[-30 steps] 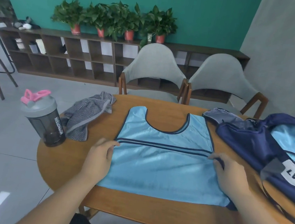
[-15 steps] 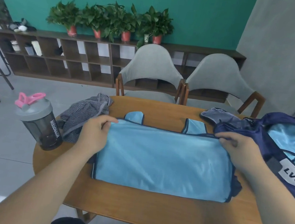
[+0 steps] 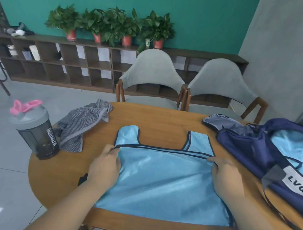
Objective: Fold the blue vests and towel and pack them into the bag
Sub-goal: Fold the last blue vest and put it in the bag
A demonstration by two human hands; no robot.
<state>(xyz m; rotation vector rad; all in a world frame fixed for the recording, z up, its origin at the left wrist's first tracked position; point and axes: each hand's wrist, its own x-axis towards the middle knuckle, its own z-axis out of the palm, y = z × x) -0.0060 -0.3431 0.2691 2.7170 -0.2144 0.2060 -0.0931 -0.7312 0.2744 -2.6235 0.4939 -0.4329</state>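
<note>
1. So, closest to me: my left hand point(image 3: 106, 166) and right hand point(image 3: 228, 180) each pinch a corner of the folded-up edge of the blue vest point(image 3: 165, 184), fingers point(image 3: 112, 148) curled round the dark trim. It lies flat on the tabletop point(image 3: 157, 119) right in front of me.
2. Progress, my guess: this vest is one fold in, the hem sitting just under the neckline with the straps poking out past it. It needs more folds before packing.
3. Just right of it the bag point(image 3: 253, 145) lies open, with light blue fabric point(image 3: 291, 142) inside. That's probably another vest done.
4. Further left, the grey striped towel point(image 3: 83, 124) sits crumpled beside a shaker bottle point(image 3: 35, 132), not folded yet.
5. Nothing blocks the way to the bag, though its strap point(image 3: 277, 210) trails near my right arm. Two grey chairs point(image 3: 151, 73) stand beyond.
</note>
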